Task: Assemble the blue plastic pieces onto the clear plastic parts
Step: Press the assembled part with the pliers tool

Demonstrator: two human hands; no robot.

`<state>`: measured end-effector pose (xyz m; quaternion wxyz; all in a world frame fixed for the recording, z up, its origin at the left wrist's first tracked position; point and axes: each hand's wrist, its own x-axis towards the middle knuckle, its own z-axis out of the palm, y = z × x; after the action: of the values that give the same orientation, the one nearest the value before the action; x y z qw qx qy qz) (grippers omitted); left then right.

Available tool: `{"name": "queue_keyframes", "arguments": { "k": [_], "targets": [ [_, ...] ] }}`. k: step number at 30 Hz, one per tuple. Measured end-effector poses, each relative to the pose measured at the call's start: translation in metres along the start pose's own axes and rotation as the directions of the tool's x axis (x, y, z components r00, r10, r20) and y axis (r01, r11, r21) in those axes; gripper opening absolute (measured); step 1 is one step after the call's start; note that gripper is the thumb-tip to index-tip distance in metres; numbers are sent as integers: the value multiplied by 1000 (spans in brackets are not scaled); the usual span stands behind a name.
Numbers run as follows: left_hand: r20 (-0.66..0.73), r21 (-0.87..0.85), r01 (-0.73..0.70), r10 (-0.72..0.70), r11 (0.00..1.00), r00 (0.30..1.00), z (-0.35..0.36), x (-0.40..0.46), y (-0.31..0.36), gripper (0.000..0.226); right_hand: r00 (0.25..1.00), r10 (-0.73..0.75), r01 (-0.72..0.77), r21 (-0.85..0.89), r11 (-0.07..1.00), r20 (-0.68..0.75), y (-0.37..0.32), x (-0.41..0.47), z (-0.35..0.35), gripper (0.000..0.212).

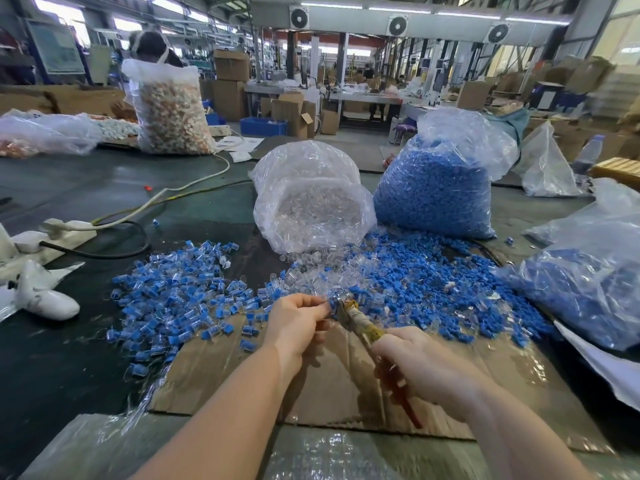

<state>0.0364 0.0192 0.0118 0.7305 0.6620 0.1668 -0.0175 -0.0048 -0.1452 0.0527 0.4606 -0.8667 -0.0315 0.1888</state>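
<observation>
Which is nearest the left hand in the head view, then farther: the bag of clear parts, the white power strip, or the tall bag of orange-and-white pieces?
From the left hand:
1. Bag of clear parts, straight ahead.
2. White power strip, far left.
3. Tall bag of orange-and-white pieces, back left.

Factory floor — a manual assembly station in a large industrial hall

A high roof with strip lights and ceiling fans [397, 26] is seen above rows of workbenches [363, 95], stacked cardboard boxes [231, 85] and a blue crate [263, 126]. Bulk stock is kept in clear sacks — one of blue pieces [433, 192], one of clear parts [313, 209] — and loose heaps are spread over the dark table [69, 181].
</observation>
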Motion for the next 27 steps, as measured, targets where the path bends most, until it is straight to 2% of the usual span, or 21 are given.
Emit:
{"name": "queue_keyframes", "arguments": {
  "k": [4,12,14,17,23,27],
  "targets": [
    [-22,7,7,-7,1000,1000,-3,0,3,3,994,24,-34,87,996,106,-3,-2,0,10],
    [-21,35,13,-13,999,1000,-6,1,6,4,986,80,-83,12,996,145,-2,-5,0,55],
    [-21,27,5,-4,1000,1000,-5,0,6,4,988,66,-60,-42,997,137,-2,-5,2,48],
    [-11,7,-13,13,1000,1000,-3,-3,7,6,996,32,-18,-158,987,87,-2,-5,3,18],
    [4,12,-21,21,1000,1000,1,-8,4,7,998,12,2,-245,969,57,2,-4,1,26],
    [-15,15,-37,37,999,999,2,-8,3,8,991,77,-60,-146,987,111,4,-6,-2,32]
  ]
}}
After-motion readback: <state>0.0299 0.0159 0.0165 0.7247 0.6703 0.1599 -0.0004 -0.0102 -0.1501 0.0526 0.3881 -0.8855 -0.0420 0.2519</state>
